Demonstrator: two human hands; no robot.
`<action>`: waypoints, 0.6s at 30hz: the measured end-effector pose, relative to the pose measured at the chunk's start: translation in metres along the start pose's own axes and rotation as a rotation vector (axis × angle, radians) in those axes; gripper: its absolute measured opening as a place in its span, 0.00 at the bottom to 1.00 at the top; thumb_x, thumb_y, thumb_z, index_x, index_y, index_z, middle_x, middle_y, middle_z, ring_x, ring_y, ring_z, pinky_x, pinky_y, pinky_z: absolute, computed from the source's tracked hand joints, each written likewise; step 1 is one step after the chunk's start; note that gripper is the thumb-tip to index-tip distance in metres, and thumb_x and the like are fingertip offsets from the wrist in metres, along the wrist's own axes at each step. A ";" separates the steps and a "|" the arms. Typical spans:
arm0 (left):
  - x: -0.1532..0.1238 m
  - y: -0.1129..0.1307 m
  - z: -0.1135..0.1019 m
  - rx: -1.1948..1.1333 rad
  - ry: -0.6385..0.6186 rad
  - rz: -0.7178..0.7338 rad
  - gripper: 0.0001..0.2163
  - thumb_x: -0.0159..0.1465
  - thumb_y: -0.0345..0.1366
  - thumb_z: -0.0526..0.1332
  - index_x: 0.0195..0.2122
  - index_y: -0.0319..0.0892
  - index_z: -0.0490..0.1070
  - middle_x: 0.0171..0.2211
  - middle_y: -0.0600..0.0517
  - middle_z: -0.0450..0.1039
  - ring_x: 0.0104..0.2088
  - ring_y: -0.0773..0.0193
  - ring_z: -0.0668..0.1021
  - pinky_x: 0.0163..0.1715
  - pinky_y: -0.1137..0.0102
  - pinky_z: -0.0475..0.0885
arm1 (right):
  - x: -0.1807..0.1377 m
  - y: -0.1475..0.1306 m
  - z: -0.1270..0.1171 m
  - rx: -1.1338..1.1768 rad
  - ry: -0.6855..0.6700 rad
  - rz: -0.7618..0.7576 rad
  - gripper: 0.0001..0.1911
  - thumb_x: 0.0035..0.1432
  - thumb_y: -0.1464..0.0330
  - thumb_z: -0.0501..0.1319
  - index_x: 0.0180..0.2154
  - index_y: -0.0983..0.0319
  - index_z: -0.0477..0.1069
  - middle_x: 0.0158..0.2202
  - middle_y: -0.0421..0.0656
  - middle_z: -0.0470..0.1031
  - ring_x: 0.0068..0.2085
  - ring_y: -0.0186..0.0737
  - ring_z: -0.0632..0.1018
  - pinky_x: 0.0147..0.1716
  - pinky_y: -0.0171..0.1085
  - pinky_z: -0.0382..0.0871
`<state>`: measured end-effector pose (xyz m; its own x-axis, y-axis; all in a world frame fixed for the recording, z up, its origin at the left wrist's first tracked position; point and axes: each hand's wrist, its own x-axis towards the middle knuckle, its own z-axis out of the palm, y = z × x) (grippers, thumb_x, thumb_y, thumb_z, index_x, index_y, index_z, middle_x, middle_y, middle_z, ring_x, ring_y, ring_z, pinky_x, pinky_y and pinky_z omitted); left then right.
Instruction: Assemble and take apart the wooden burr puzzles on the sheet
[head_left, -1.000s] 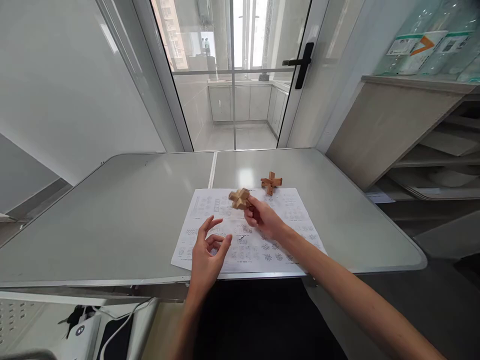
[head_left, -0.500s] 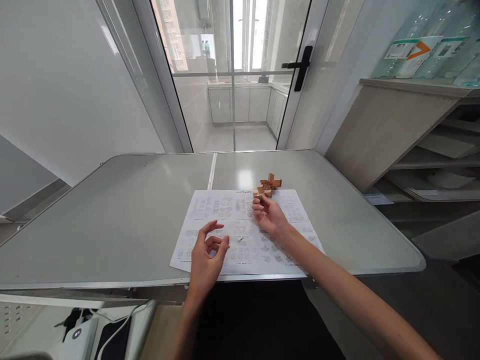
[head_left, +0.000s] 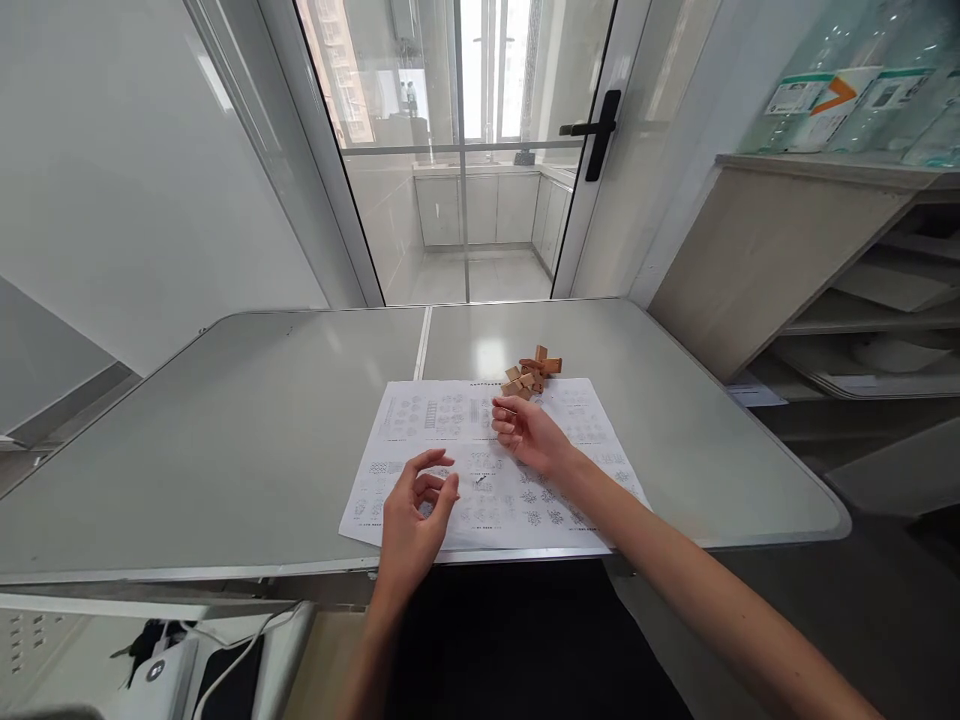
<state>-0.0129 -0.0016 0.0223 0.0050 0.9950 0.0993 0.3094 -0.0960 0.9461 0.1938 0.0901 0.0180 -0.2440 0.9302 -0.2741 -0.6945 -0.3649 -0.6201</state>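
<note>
Pale puzzle (head_left: 517, 382) near right fingers (head_left: 505, 427)

At the far side, beyond the surface (head_left: 225, 430), stands a glass door (head_left: 420, 225) with a black handle (head_left: 602, 136) toward its right edge, pale cabinets (head_left: 480, 208) showing through the panes. At far right, clear bottles (head_left: 862, 115) with labels in white, green and orange stand atop a greyish shelf unit (head_left: 787, 240). At near left, a white device (head_left: 161, 680), a pale cable (head_left: 229, 673) and a dark flat object (head_left: 246, 682) lie on a white stand (head_left: 289, 640).
</note>
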 end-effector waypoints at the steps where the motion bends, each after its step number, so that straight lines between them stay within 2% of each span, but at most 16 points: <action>1: 0.000 0.000 0.000 0.007 -0.006 0.005 0.18 0.68 0.48 0.64 0.54 0.45 0.71 0.48 0.48 0.80 0.35 0.63 0.83 0.39 0.66 0.78 | -0.001 0.000 0.002 -0.031 -0.008 0.006 0.15 0.51 0.70 0.74 0.31 0.60 0.67 0.25 0.34 0.67 0.21 0.26 0.63 0.13 0.27 0.56; 9: 0.001 -0.002 0.000 0.058 -0.033 0.021 0.15 0.69 0.48 0.64 0.50 0.44 0.75 0.39 0.50 0.82 0.33 0.62 0.82 0.37 0.67 0.76 | -0.005 0.001 0.006 -0.156 -0.079 -0.012 0.17 0.51 0.66 0.75 0.29 0.61 0.67 0.25 0.33 0.66 0.23 0.26 0.63 0.18 0.28 0.56; 18: 0.000 -0.003 0.000 0.057 -0.046 0.042 0.14 0.69 0.48 0.64 0.49 0.44 0.76 0.38 0.51 0.81 0.33 0.63 0.82 0.38 0.67 0.76 | -0.005 0.002 0.005 -0.140 -0.080 -0.005 0.17 0.50 0.66 0.76 0.29 0.62 0.67 0.25 0.33 0.66 0.23 0.26 0.62 0.18 0.28 0.56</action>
<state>-0.0136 -0.0011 0.0194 0.0626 0.9904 0.1229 0.3615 -0.1373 0.9222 0.1902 0.0851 0.0221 -0.2976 0.9302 -0.2147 -0.5959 -0.3567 -0.7195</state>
